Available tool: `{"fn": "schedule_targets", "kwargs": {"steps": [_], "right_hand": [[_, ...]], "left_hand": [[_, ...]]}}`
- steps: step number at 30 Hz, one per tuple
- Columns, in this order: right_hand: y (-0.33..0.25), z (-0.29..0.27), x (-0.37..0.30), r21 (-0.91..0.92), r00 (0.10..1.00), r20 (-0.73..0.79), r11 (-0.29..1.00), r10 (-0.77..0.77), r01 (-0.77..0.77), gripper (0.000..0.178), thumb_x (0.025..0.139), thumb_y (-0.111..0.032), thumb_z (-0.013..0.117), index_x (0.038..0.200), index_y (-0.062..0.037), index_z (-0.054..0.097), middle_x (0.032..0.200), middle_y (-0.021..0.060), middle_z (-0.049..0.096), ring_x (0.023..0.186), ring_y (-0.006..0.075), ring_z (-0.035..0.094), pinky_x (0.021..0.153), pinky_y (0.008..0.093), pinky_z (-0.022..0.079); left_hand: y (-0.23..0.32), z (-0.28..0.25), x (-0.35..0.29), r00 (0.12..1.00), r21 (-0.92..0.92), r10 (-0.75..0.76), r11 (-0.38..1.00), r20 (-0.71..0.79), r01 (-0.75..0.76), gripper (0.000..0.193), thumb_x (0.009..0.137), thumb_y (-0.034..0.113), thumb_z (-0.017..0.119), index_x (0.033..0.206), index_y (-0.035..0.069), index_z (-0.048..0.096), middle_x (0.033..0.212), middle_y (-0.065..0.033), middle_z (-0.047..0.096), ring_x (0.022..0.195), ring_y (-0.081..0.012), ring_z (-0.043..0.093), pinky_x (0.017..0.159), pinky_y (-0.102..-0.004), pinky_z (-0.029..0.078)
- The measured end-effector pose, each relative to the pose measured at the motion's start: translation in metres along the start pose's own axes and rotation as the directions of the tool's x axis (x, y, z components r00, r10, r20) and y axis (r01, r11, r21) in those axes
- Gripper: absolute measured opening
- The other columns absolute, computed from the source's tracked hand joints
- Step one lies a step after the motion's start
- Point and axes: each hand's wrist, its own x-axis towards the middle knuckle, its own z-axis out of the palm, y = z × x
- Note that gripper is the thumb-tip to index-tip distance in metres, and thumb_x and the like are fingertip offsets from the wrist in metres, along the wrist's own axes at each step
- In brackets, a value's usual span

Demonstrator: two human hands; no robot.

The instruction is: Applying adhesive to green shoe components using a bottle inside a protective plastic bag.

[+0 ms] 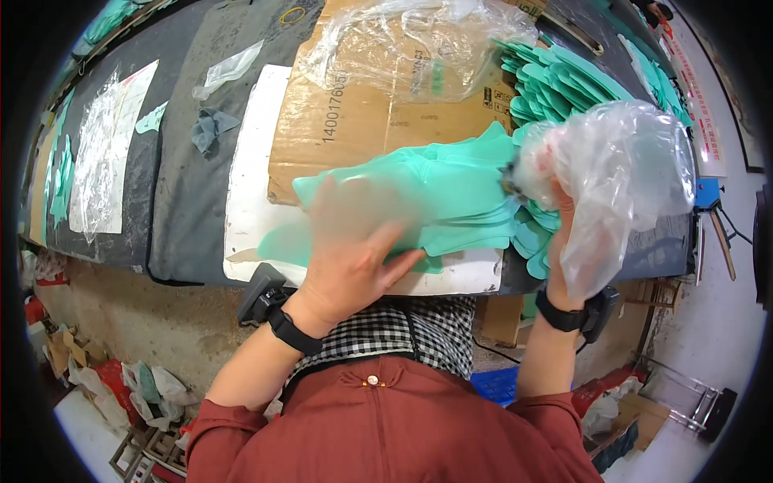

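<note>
At the far left of the worktop (173, 217), which is covered in dark grey cloth, a sheet of clear plastic film (101, 153) lies flat, with thin green pieces along the edge beside it. A little to the right sit a crumpled grey rag (211, 129) and a small clear bag (229, 68). Next comes a white board (250, 201), and on it a flattened brown cardboard sheet (362, 121) with a large clear plastic bag (411, 48) lying across its top.

In the middle, the left hand (350, 241), blurred by motion, lies palm down with fingers spread on a stack of flat green pieces (451, 197) resting on the white board near the front edge; its grip is released, pressing rather than grasping. A black band circles that wrist.

To the right, the right hand (564, 233) is raised, its grip clenched on a bunched clear plastic bag (620, 169) at the right end of the green stack. Behind it, more green pieces (555, 80) fan out in a pile. At the far right edge stands a blue object (707, 193).
</note>
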Motion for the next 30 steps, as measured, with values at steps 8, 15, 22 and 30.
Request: {"fn": "schedule_targets", "kwargs": {"steps": [8, 15, 22, 30], "right_hand": [[-0.060, 0.024, 0.009, -0.373, 0.785, 0.349, 0.693, -0.511, 0.617, 0.056, 0.089, -0.009, 0.074, 0.139, 0.0009, 0.051, 0.139, 0.0142, 0.058, 0.120, 0.0299, 0.059, 0.107, 0.0409, 0.043], [0.006, 0.015, 0.037, -0.060, 0.963, -0.143, 0.973, -0.228, 0.222, 0.055, 0.089, -0.009, 0.078, 0.137, -0.0014, 0.052, 0.132, 0.0109, 0.061, 0.120, 0.0228, 0.059, 0.105, 0.0367, 0.045], [-0.019, 0.038, 0.046, -0.256, 0.928, 0.002, 0.897, -0.371, 0.360, 0.048, 0.089, -0.009, 0.077, 0.132, -0.0014, 0.057, 0.129, 0.0088, 0.062, 0.118, 0.0223, 0.059, 0.104, 0.0384, 0.046], [-0.069, 0.102, 0.020, 0.266, 0.971, 0.172, 0.957, -0.164, 0.115, 0.045, 0.083, -0.003, 0.071, 0.125, 0.0032, 0.057, 0.103, 0.0161, 0.069, 0.090, 0.0248, 0.068, 0.080, 0.0338, 0.053]], "left_hand": [[0.002, -0.008, 0.004, 1.000, 0.037, -0.014, 0.999, 0.001, 0.014, 0.056, 0.068, 0.033, 0.086, 0.119, 0.019, 0.068, 0.123, -0.0036, 0.057, 0.124, -0.0326, 0.047, 0.114, -0.0593, 0.024], [0.003, -0.003, -0.001, 1.000, 0.051, -0.002, 0.999, -0.026, 0.003, 0.057, 0.066, 0.031, 0.087, 0.119, 0.020, 0.069, 0.123, -0.0031, 0.057, 0.126, -0.0324, 0.046, 0.115, -0.0588, 0.023], [0.002, -0.002, -0.002, 1.000, 0.035, -0.021, 0.999, -0.009, 0.021, 0.059, 0.063, 0.029, 0.089, 0.119, 0.021, 0.069, 0.123, -0.0022, 0.058, 0.126, -0.0318, 0.046, 0.114, -0.0585, 0.024], [-0.003, 0.002, -0.006, 1.000, -0.017, 0.006, 1.000, -0.022, -0.006, 0.049, 0.072, 0.028, 0.083, 0.117, 0.017, 0.066, 0.128, -0.0071, 0.058, 0.129, -0.0374, 0.044, 0.115, -0.0639, 0.017]]}}
